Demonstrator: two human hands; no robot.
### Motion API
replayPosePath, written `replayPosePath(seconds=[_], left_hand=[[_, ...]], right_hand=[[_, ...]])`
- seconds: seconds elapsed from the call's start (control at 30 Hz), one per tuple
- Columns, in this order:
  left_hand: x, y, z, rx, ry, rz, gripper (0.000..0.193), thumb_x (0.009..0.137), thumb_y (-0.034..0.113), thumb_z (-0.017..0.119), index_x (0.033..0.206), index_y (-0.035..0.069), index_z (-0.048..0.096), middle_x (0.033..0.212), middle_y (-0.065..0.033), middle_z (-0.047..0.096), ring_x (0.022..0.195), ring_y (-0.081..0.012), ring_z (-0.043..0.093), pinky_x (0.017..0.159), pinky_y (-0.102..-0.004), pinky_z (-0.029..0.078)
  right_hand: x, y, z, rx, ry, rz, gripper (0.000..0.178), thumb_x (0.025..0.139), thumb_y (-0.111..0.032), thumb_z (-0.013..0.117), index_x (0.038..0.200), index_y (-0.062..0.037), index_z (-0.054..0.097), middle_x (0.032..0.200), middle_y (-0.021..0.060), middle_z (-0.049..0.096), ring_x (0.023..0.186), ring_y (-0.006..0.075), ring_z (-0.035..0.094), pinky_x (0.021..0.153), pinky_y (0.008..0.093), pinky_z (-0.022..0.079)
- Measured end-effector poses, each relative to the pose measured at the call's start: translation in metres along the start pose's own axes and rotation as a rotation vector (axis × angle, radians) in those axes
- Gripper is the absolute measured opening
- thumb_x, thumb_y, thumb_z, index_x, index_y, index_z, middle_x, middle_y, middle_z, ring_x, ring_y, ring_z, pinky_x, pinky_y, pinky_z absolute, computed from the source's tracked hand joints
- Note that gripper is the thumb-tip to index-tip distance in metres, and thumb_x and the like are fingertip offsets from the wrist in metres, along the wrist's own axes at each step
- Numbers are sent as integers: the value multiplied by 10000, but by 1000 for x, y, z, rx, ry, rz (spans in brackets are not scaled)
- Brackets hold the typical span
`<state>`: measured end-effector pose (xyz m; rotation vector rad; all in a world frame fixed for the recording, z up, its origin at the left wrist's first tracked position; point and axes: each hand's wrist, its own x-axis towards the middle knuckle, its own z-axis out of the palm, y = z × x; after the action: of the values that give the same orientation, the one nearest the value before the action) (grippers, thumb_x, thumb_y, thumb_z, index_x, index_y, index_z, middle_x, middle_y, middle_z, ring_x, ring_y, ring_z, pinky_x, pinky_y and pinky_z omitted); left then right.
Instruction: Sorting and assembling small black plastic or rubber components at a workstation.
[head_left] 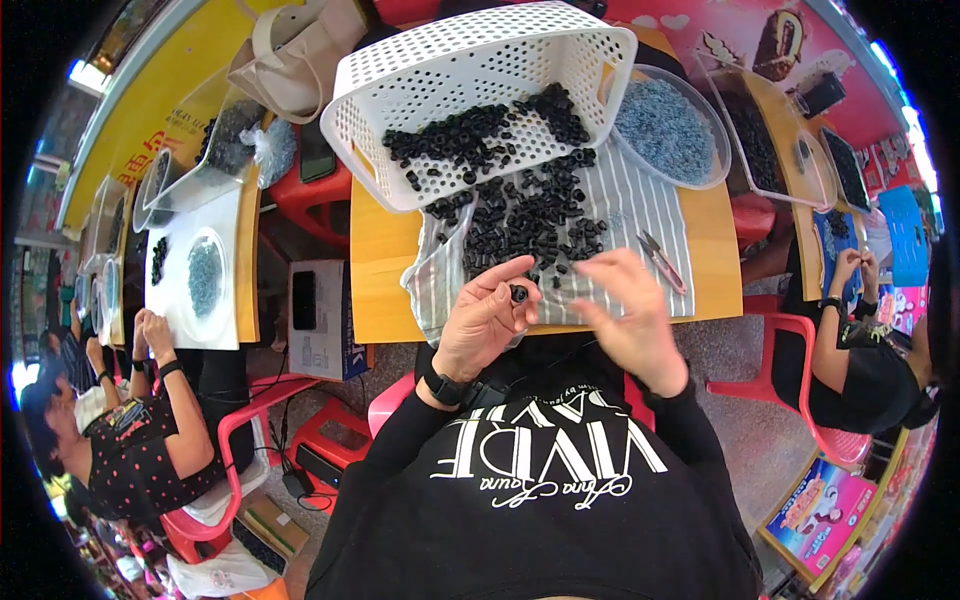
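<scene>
Between the fingers of my left hand (485,320) is a small black cylindrical part (518,294) with a round opening at its end. My right hand (635,315) hovers just to the right, over the front edge of the cloth; motion smears its fingers, so I cannot tell whether they hold anything. Beyond both hands a heap of loose black parts (515,225) spreads over a grey striped cloth (650,205). It reaches into a white perforated basket (480,45), tipped toward me. Pink-handled snips (668,268) lie on the cloth beyond my right hand.
A clear bowl (727,160) of light-blue pieces stands beside the basket. My wooden table (385,290) ends close to my body. People (150,420) work at a table on the left, another person (850,350) at the right. Red stools (330,440) and a box (335,340) flank me.
</scene>
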<state>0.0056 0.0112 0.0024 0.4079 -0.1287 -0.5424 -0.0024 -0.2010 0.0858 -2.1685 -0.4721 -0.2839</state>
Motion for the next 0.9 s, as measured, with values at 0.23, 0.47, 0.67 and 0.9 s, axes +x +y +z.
replayPosePath(seconds=[0.23, 0.47, 0.67, 0.9], left_hand=[[2, -9, 19, 98, 176, -7, 439, 923, 112, 647, 1334, 18, 523, 1181, -96, 641, 984, -167, 640, 853, -311, 543], [1, -9, 15, 132, 146, -25, 454, 981, 253, 571, 1344, -11, 501, 1106, -63, 653, 834, -117, 640, 661, -242, 516], [4, -13, 12, 272, 129, -69, 478, 1024, 295, 476, 1356, -49, 462, 1071, -74, 654, 765, -121, 612, 634, -244, 503], [-2, -9, 7, 271, 113, -41, 444, 1033, 261, 452, 1349, -51, 461, 1106, -224, 662, 923, -253, 673, 716, -279, 523]], right_hand=[[6, -10, 43, 52, -4, -151, 381, 640, -56, 783, 1003, -26, 672, 918, 85, 596, 871, 286, 589, 727, 380, 483], [4, -1, 45, -102, 29, -261, 365, 656, -28, 729, 1000, 36, 623, 887, 124, 589, 824, 308, 594, 711, 384, 487], [-6, 6, 45, -139, 94, -256, 337, 676, -9, 720, 988, 49, 607, 862, 145, 588, 768, 328, 596, 670, 400, 487], [4, 15, -16, -292, 188, -236, 336, 721, 46, 690, 1044, 47, 599, 850, 177, 591, 766, 342, 606, 662, 412, 497]])
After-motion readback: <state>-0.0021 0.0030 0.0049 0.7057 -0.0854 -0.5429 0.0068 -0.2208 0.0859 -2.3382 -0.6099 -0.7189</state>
